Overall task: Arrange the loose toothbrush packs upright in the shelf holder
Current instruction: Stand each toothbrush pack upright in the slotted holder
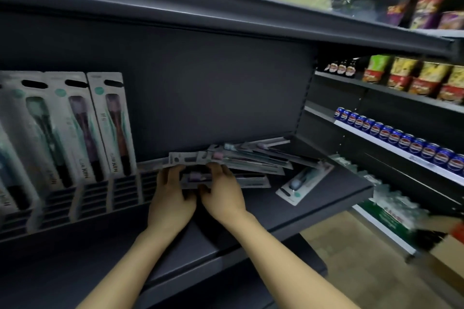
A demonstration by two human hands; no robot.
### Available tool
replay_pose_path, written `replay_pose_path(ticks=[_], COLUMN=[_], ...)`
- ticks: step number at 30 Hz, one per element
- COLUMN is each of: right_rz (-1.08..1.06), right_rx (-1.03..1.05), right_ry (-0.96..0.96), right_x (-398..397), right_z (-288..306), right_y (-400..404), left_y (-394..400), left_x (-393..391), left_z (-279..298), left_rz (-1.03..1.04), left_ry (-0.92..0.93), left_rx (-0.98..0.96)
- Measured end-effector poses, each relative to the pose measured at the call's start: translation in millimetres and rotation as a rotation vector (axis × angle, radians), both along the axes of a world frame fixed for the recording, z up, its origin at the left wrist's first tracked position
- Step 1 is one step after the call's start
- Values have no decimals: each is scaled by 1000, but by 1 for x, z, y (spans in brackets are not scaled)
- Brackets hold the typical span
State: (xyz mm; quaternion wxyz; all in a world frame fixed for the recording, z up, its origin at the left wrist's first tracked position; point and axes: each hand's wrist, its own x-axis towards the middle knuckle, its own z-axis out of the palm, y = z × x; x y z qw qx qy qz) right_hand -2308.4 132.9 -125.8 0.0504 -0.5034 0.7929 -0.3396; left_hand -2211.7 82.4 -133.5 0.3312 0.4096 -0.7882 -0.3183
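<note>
A heap of loose toothbrush packs [253, 158] lies flat on the dark shelf [313, 206], right of a slotted holder [125, 190]. Several packs [110, 123] stand upright in the holder at the left. My left hand [170, 195] and my right hand [223, 190] are side by side at the near end of the heap. Both grip one flat pack with a purple brush [195, 178], fingers curled over its far edge. One more pack with a pale blue brush [301, 180] lies apart at the right, close to the shelf's front edge.
The holder's slots next to the heap hold nothing. A shelf above [226, 22] overhangs the work area. To the right are shelves with blue cans [401, 138], snack bags [414, 78] and bottles. A lower shelf ledge juts out under my forearms.
</note>
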Motion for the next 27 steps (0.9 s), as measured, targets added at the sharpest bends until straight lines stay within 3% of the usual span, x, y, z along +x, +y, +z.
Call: replay_pose_path(ticks=[14,27], right_rz=[-170,-128], right_rx=[57,81], right_ry=[17,1], right_x=[-78,-93], right_z=[-4,-16], right_y=[48,36], left_y=[35,16], left_x=[-88,-91], left_z=[-12,-23], left_rz=[-140,-111], left_ry=[-71,-95], left_rx=[5,2])
